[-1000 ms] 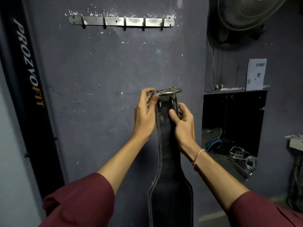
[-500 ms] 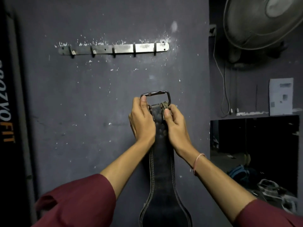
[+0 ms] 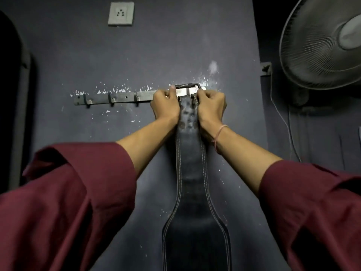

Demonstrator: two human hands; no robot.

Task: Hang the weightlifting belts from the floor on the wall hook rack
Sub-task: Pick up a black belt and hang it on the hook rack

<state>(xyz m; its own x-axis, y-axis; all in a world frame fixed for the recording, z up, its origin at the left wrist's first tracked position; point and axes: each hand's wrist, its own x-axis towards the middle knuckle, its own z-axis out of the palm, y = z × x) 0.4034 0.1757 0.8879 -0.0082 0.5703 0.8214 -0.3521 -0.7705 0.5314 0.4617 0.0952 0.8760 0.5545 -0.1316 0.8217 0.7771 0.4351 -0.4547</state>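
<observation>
A: Status on the belt (image 3: 190, 173)?

B: It's up at the hook rack (image 3: 117, 98), hanging straight down the wall (image 3: 136, 55), long axis vertical. The narrow end is on top and the wide padded part drops out of view at the bottom. The buckle (image 3: 188, 88) frame sits level with the rack's right end, and bright rack metal shows through the loop.

A: Hands?

B: Both are up there, one each side of the strap just under the buckle. Left hand (image 3: 165, 105) is curled into a fist on the left edge, with the thumb up against the buckle's left corner. Right hand (image 3: 212, 108) is curled on the right edge, knuckles toward the camera. Both grip the belt, neither one spread.

A: Is the buckle on a hook yet?

B: Can't tell. The hands cover the right-end hooks. Something dark crosses the frame opening, maybe a hook, maybe the buckle's own prong. Three hooks to the left are bare.

A: What does the next move hinge on?

B: My guess is buckle loop versus hook tip. The loop has to go over the tip, then drop. The hands are about equally close, so either one can steer. The wide end looks heavy, so I'd ease the weight on before letting go.

A: Anything nearby?

B: A fan (image 3: 322, 42) to the right, well apart, and a socket (image 3: 121, 13) above.
</observation>
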